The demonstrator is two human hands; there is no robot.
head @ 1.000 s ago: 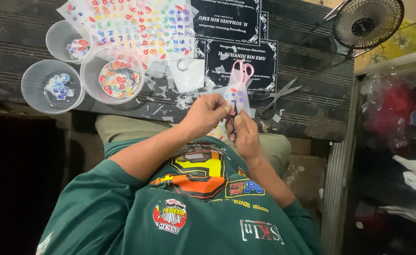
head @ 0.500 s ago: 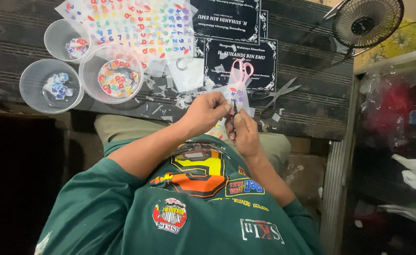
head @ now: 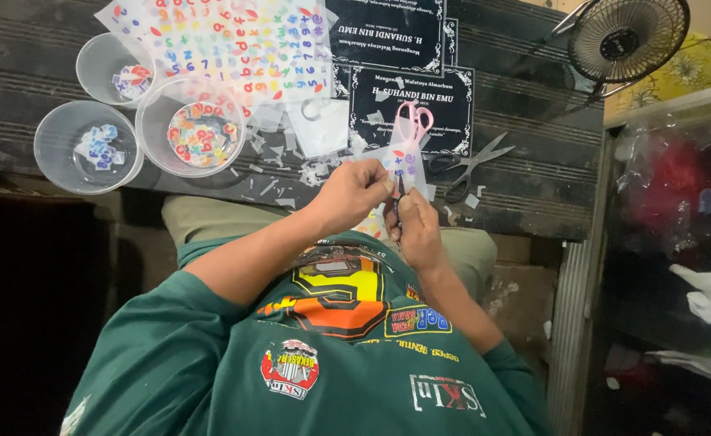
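The left hand [head: 354,194] is pinching a small clear sticker sheet [head: 402,161] just above the right hand [head: 417,228], which is gripping something thin, with pink scissors [head: 413,121] lying beyond on the bench [head: 533,186].

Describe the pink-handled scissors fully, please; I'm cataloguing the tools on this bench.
The pink-handled scissors are small, with two pink loop handles that look like plastic, pointing away from the person. Their blades run down toward the hands and are mostly hidden behind a clear strip of sticker sheet. The right hand seems to grip them near the blades, while the left hand pinches the strip. Whether the blades are open cannot be told.
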